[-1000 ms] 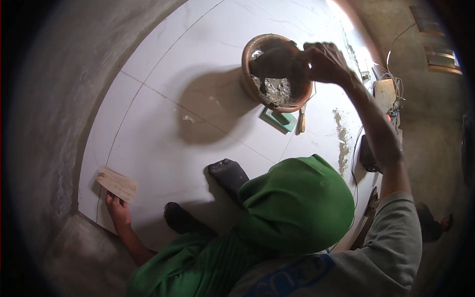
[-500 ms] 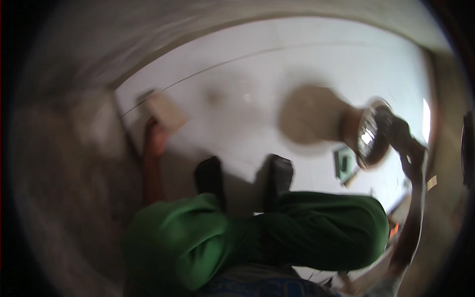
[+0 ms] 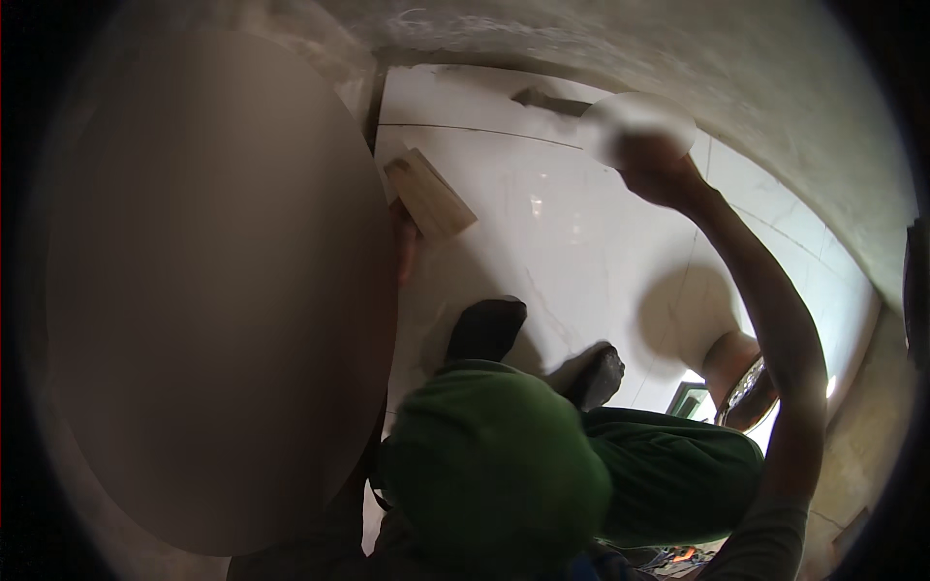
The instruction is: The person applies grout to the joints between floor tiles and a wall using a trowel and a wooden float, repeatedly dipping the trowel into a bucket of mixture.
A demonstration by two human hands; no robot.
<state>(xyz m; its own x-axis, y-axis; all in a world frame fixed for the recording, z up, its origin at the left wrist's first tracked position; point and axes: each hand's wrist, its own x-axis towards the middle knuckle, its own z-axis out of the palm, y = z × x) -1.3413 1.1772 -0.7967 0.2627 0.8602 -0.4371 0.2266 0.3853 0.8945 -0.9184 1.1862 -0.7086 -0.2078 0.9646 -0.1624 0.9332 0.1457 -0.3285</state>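
Observation:
My left hand (image 3: 405, 247) is closed on the edge of a pale wooden block (image 3: 433, 197), which is tilted at the white tiled floor. A large blurred patch covers most of my left forearm. My right arm stretches far ahead, and my right hand (image 3: 659, 167) is by the far wall, its fingers smeared in a blurred patch. Just left of it is a dark, long, narrow thing (image 3: 550, 102) with a wider end; whether my fingers touch it cannot be told. A brown, round-bodied thing with a shiny round end (image 3: 744, 387) is nearer, partly behind my right forearm.
A grey rough wall (image 3: 736, 68) borders the far side of the tiles (image 3: 572, 252). My dark-covered feet (image 3: 487, 327) and green-clad knees (image 3: 494, 455) are in front of me. A green-edged thing (image 3: 688, 399) lies beside the brown one. Cluttered small items (image 3: 678, 556) show at the lower edge.
My right hand has left the brown thing with the shiny end and reached forward and left to the far wall. The view has turned right. My left hand still holds the wooden block.

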